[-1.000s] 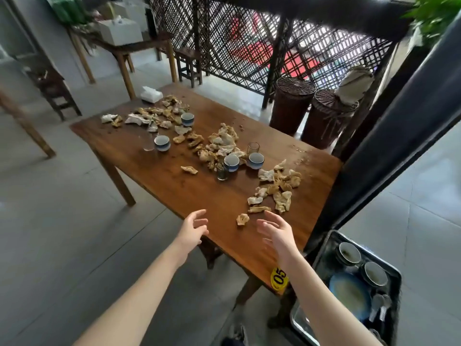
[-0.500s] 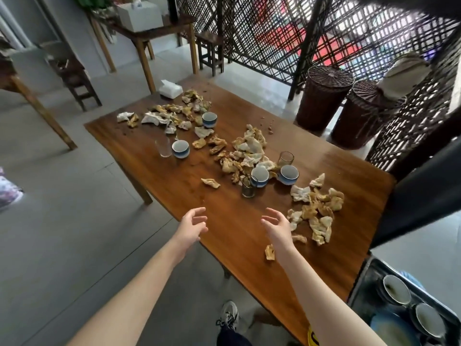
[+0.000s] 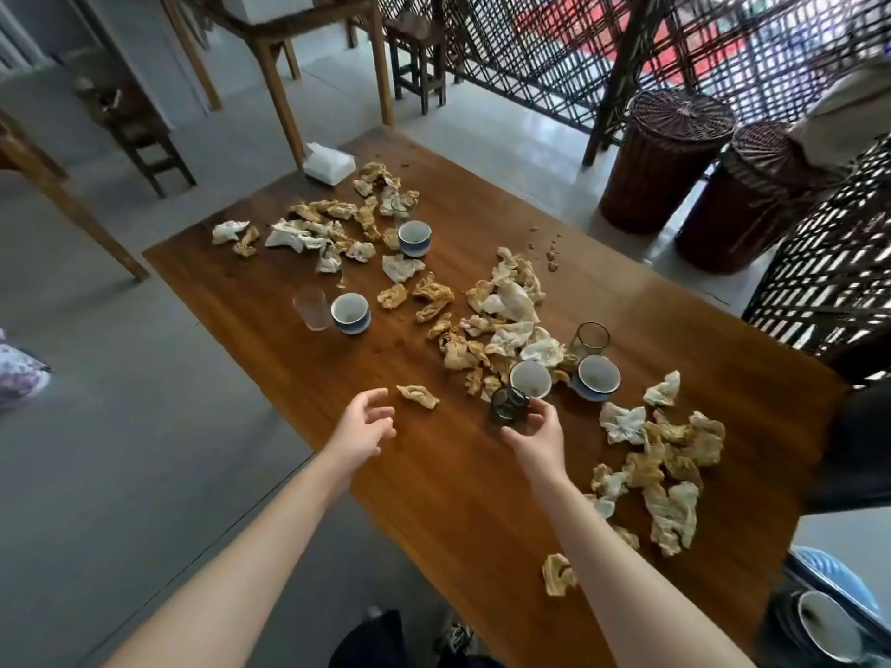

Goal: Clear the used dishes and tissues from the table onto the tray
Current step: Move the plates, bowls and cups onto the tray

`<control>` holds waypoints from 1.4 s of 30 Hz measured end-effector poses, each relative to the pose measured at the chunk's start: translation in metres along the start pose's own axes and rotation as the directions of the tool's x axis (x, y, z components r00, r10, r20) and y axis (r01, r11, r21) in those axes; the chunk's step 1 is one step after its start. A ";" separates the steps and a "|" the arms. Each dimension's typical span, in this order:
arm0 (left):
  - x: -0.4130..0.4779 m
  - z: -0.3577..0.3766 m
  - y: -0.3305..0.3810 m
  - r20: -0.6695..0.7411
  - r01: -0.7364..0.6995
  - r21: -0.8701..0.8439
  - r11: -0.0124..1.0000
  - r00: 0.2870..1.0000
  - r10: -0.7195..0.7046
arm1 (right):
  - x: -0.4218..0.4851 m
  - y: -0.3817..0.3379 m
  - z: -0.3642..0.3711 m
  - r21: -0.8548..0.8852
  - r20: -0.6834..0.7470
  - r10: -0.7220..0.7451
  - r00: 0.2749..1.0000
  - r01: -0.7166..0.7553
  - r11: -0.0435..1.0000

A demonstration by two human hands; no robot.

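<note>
Stained crumpled tissues (image 3: 511, 306) lie scattered over the brown wooden table (image 3: 434, 484), with several blue-and-white cups (image 3: 351, 312) and small glasses among them. My right hand (image 3: 535, 433) hovers with curved fingers just short of a dark small glass (image 3: 506, 403), beside a white cup (image 3: 530, 378) and a blue cup (image 3: 598, 377). Near the table's left edge, my left hand (image 3: 364, 426) is held open with relaxed fingers, close to a single crumpled tissue (image 3: 418, 395). The tray (image 3: 829, 619) with dishes shows at the bottom right corner.
A clear glass (image 3: 311, 308) stands by the left cup. At the table's far end sits a white tissue pack (image 3: 329, 162). Two wicker baskets (image 3: 665, 161) stand beyond the table on the right. Wooden tables and stools (image 3: 417, 60) occupy the back.
I have moved closer to the table. Both hands have reached forward: the right one to the dark glass, the left one toward the lone tissue.
</note>
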State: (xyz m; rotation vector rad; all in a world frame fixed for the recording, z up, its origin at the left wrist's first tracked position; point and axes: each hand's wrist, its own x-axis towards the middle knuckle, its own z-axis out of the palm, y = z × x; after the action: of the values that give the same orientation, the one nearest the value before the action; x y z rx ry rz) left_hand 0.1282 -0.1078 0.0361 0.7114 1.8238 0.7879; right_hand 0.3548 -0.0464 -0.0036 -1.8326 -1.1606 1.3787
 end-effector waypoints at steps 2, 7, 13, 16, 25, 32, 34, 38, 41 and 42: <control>0.013 0.001 0.003 0.012 0.007 0.001 1.000 1.000 -0.007 | 0.007 0.000 0.007 -0.046 -0.029 -0.014 0.999 0.013 0.999; 0.045 0.000 0.006 0.060 0.015 0.025 1.000 0.998 -0.016 | 0.018 0.000 0.028 -0.099 -0.149 -0.039 0.988 0.024 0.995; 0.089 -0.022 0.015 0.120 0.028 0.039 0.999 0.992 -0.032 | 0.020 -0.017 0.064 -0.112 -0.159 -0.114 0.981 0.096 0.989; 0.109 -0.046 0.023 0.119 0.031 0.022 0.999 0.992 -0.034 | 0.024 -0.043 0.093 -0.107 -0.128 -0.143 0.981 0.130 0.986; 0.169 -0.152 0.030 -0.017 0.071 0.009 0.997 0.997 -0.070 | 0.049 -0.123 0.183 -0.077 -0.155 -0.200 0.967 0.190 0.979; 0.209 -0.181 0.035 -0.026 -0.040 0.216 0.976 0.999 0.047 | 0.077 -0.156 0.219 -0.049 -0.168 -0.206 0.964 0.200 0.979; 0.220 -0.178 0.037 0.022 -0.084 0.298 0.951 0.996 0.081 | 0.082 -0.158 0.219 -0.063 -0.201 -0.195 0.960 0.186 0.981; 0.241 -0.169 0.040 0.105 -0.166 0.409 0.897 0.985 0.134 | 0.089 -0.156 0.214 -0.091 -0.239 -0.183 0.954 0.166 0.982; 0.250 -0.168 0.042 0.121 -0.174 0.420 0.891 0.983 0.135 | 0.086 -0.151 0.205 -0.114 -0.258 -0.157 0.953 0.131 0.985; 0.251 -0.169 0.045 0.115 -0.172 0.410 0.896 0.984 0.136 | 0.085 -0.149 0.202 -0.120 -0.266 -0.148 0.952 0.120 0.986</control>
State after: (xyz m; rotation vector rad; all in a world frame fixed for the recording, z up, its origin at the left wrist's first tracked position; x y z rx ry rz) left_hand -0.1101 0.0774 -0.0166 1.1621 1.8952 0.4548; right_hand 0.1265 0.0856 0.0186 -1.9048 -1.2019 0.9686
